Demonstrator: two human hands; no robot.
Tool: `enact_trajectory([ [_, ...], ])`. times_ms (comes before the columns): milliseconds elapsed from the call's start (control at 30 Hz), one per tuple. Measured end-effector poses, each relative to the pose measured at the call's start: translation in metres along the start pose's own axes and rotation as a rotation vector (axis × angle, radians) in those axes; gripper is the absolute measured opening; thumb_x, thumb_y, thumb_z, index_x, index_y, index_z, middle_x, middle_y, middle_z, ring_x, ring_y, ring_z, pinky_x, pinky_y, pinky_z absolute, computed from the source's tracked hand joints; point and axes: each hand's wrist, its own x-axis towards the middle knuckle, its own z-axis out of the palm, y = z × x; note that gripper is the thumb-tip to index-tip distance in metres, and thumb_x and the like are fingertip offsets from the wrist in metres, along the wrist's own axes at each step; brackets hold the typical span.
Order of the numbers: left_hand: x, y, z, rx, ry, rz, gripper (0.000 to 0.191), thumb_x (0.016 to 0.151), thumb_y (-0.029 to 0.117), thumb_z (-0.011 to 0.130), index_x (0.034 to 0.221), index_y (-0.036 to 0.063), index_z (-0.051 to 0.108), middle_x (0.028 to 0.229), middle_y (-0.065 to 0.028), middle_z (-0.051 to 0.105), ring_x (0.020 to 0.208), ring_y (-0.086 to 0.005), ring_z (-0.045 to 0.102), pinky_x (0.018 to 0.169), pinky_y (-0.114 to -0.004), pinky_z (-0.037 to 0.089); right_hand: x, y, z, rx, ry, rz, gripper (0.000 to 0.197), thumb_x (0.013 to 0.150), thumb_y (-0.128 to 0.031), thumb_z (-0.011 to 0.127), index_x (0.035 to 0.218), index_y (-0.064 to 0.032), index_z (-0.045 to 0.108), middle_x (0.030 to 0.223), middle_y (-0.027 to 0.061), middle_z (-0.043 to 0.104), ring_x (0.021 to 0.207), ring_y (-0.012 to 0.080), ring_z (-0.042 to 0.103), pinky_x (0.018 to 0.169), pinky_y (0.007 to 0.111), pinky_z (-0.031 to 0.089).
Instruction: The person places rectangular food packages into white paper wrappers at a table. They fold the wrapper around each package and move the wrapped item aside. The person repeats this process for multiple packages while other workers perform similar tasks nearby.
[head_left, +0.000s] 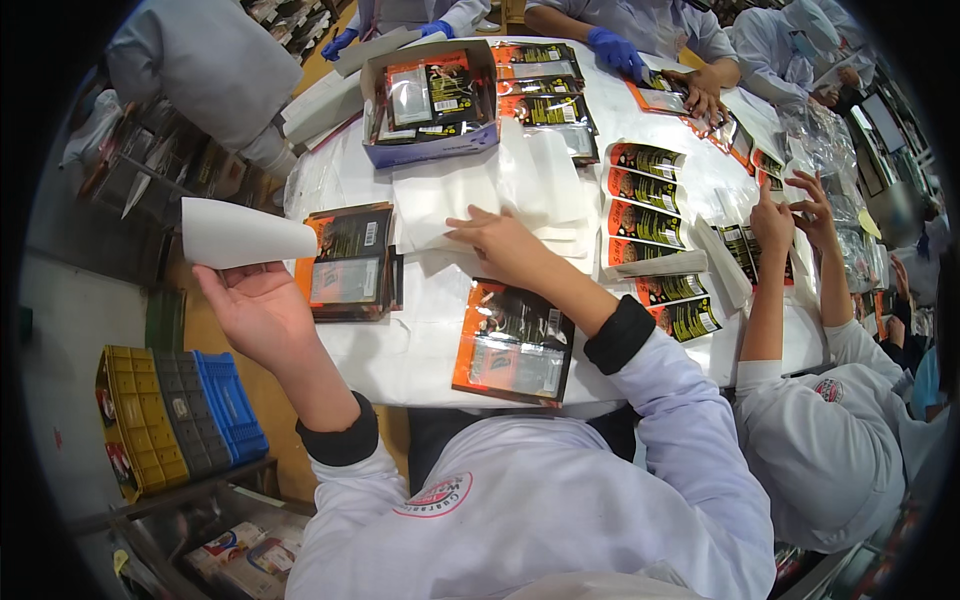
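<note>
My left hand (259, 304), palm up at the table's left edge, holds a curled white paper sheet (244, 234); the fingertips are hidden beneath it. Beside it lies a stack of black and orange printed plastic pouches (349, 262). My right hand (499, 244) is palm down with fingers spread, over the near edge of several white paper sheets (442, 195). No object shows in its grasp. Below that wrist, a pouch stack (514, 341) with clear windows lies at the table's near edge.
A purple-sided cardboard box (435, 146) of pouches stands beyond the sheets. Printed label strips (645, 202) lie to the right. Co-workers' hands (772, 217) work at right and across the table. Plastic crates (176, 420) stand on the left below table height.
</note>
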Motion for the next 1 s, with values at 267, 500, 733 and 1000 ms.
enact_trajectory([
  [267, -0.043, -0.033, -0.022, 0.084, -0.135, -0.041, 0.043, 0.105, 0.034, 0.041, 0.125, -0.0022, 0.052, 0.127, -0.0144, 0.056, 0.121, -0.0269, 0.052, 0.106, -0.045, 0.04, -0.007, -0.018, -0.034, 0.699, 0.212, 0.005, 0.039, 0.094, -0.023, 0.059, 0.132, -0.0148, 0.058, 0.149, 0.0109, 0.042, 0.137, 0.0315, 0.041, 0.113, 0.054, 0.027],
  [500, -0.104, -0.064, 0.005, 1.188, -1.234, 0.661, 0.051, 0.073, 0.039, 0.081, 0.112, 0.0076, 0.068, 0.127, -0.013, 0.056, 0.115, -0.0332, 0.055, 0.098, -0.046, 0.044, -0.068, -0.056, -0.064, 1.392, 0.28, 0.235, 0.055, 0.095, -0.024, 0.063, 0.144, -0.012, 0.042, 0.126, 0.0101, 0.057, 0.115, 0.0182, 0.057, 0.092, 0.033, 0.052],
  [733, -0.091, -0.067, -0.013, 0.646, -0.797, -0.566, 0.04, 0.086, 0.01, 0.072, 0.122, -0.0007, 0.059, 0.116, -0.0108, 0.059, 0.101, -0.0162, 0.06, 0.085, -0.03, 0.051, -0.116, -0.049, -0.054, 1.623, 0.148, 0.363, 0.056, 0.094, -0.013, 0.061, 0.145, -0.0106, 0.039, 0.132, 0.0091, 0.05, 0.113, 0.0186, 0.058, 0.091, 0.035, 0.054],
  [1000, -0.088, -0.076, -0.039, 0.63, -0.579, -0.714, 0.026, 0.091, 0.005, 0.064, 0.116, 0.0006, 0.057, 0.098, -0.0057, 0.062, 0.071, -0.0087, 0.06, 0.059, -0.02, 0.049, -0.184, -0.042, -0.023, 0.214, 0.222, 0.302, 0.069, 0.084, -0.033, 0.071, 0.14, -0.0044, 0.045, 0.141, 0.0162, 0.049, 0.133, 0.0329, 0.045, 0.108, 0.055, 0.033],
])
